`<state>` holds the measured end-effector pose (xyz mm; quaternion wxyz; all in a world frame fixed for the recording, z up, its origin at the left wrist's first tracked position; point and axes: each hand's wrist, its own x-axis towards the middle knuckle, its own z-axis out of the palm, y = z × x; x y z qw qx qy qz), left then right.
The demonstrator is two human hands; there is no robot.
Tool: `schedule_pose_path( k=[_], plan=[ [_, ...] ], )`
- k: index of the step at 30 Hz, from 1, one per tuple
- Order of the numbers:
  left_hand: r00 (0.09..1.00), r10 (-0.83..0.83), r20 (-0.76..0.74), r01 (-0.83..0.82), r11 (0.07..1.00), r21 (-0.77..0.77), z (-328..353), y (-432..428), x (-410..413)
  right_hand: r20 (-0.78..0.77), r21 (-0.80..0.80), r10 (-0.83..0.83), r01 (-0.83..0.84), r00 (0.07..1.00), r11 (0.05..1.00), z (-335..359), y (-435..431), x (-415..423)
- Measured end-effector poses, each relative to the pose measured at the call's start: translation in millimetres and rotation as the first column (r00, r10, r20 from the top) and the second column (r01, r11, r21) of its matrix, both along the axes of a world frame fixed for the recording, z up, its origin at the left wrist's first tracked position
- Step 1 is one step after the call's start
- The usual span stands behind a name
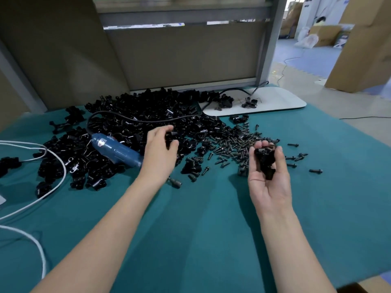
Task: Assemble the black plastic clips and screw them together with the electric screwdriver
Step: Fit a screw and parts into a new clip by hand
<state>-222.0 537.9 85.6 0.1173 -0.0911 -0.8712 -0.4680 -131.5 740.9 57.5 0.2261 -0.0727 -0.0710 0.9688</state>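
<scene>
Teal cloth [201,218] | left grip [161,151] pinches pile clip [171,142] | right grip [269,182] curled round clips [264,162]

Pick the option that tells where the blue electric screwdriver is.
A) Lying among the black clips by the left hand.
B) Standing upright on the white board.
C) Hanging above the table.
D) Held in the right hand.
A: the blue electric screwdriver lies on its side among the black clips, its tip hidden behind the left hand; the right hand holds only a black clip piece.
</scene>
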Motion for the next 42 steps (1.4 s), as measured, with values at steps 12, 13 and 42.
schedule_pose_path(
  k=[12, 13, 42],
  plan=[
    [0.886, -0.461, 0.058, 0.360, 0.603, -0.712, -12.3, 93.9, -7.5, -0.007, -0.076, -0.065, 0.065, 0.998, 0.995, -4.7, 12.1, 1.0],
    [0.880, -0.472, 0.049, 0.356, 0.588, -0.726, -13.2, 99.9, -8.9, -0.010, -0.079, -0.068, 0.067, 0.998, 0.995, -4.9, 12.5, 0.7],
    [0.962, -0.271, 0.039, 0.204, 0.803, 0.560, -34.6, -8.2, 76.8, 0.328, 0.584, 0.391, -0.510, 0.860, 0.631, -11.0, -55.9, -6.4]
  ],
)
